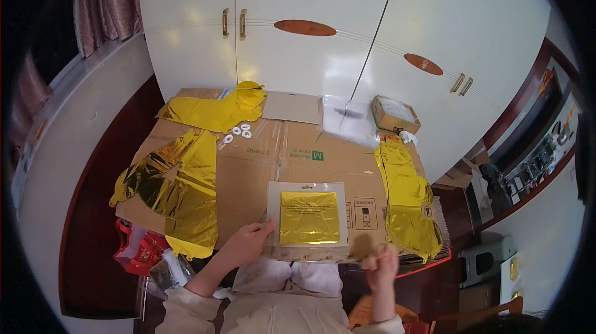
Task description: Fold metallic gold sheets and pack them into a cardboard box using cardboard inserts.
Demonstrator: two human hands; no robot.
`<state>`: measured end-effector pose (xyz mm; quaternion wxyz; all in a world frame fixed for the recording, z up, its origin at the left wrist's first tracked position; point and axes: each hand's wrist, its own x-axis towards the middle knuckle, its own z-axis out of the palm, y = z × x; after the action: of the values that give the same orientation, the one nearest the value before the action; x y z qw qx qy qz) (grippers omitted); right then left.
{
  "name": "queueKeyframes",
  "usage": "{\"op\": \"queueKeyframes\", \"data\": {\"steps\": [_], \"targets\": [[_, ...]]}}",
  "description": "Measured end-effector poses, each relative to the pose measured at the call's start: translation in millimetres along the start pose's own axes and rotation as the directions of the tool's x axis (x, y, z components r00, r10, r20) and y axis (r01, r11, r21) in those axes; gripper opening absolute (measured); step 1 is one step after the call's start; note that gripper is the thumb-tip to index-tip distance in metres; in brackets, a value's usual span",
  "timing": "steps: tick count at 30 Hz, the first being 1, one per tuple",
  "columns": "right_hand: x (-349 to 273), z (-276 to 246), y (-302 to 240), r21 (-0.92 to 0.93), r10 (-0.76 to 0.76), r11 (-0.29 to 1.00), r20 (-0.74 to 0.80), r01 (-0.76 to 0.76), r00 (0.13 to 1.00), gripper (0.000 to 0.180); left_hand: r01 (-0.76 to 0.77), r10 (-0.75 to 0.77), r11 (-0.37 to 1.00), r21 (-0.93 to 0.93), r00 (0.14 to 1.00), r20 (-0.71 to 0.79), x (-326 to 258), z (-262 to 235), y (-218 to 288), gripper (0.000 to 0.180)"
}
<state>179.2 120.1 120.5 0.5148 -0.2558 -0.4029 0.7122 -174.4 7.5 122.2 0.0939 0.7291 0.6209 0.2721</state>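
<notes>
Looking down through the head camera, I am seeing a cardboard sheet [248, 172] covering a table in front of white cupboard doors [323, 23]. My left hand [247, 244] is resting at the near edge of the cardboard, fingers loosely curled, fingertips touching the left edge of a clear packet [308, 213] that is holding a square of gold foil. The packet is lying flat, near the middle of the near edge. My right hand [380, 262] is hovering just right of the packet, closed around something small and brownish; it is blurred, so I cannot tell what it is. Crumpled gold foil balloons are lying on the left [180, 191], at the far left corner [214, 110] and along the right side [406, 200]. Small white rings [238, 133] are sitting near the far balloon. A small box [395, 115] is standing at the far right.
</notes>
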Motion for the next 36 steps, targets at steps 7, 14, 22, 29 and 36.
{"op": "queueKeyframes", "data": {"steps": [7,14,22,29,36], "targets": [[6.8,-57.4,-75.7,-0.697,-0.828,0.536,-0.321,0.477,0.46,0.01,-0.124,0.116,0.986,0.11,0.99,0.079,-3.0,-25.2,28.9,0.073],[13.2,39.2,-38.2,-0.734,0.045,-0.259,0.64,0.627,0.767,0.068,-0.177,0.153,0.942,0.286,0.983,0.105,-11.6,-8.0,21.6,0.063],[4.2,25.0,-4.2,-0.725,0.059,-0.336,0.621,0.601,0.782,0.049,-0.198,0.226,0.913,0.358,0.974,-0.038,-18.3,-3.2,30.9,0.027],[13.2,23.5,11.3,-0.777,-0.173,-0.222,0.626,0.59,0.76,0.02,-0.105,0.143,0.974,0.202,0.972,-0.188,-21.0,6.5,30.2,0.012],[11.2,36.2,21.4,-0.865,-0.233,-0.14,0.503,0.483,0.833,0.009,0.146,-0.084,0.98,0.137,0.921,-0.38,-13.0,24.2,47.3,0.011]]}}
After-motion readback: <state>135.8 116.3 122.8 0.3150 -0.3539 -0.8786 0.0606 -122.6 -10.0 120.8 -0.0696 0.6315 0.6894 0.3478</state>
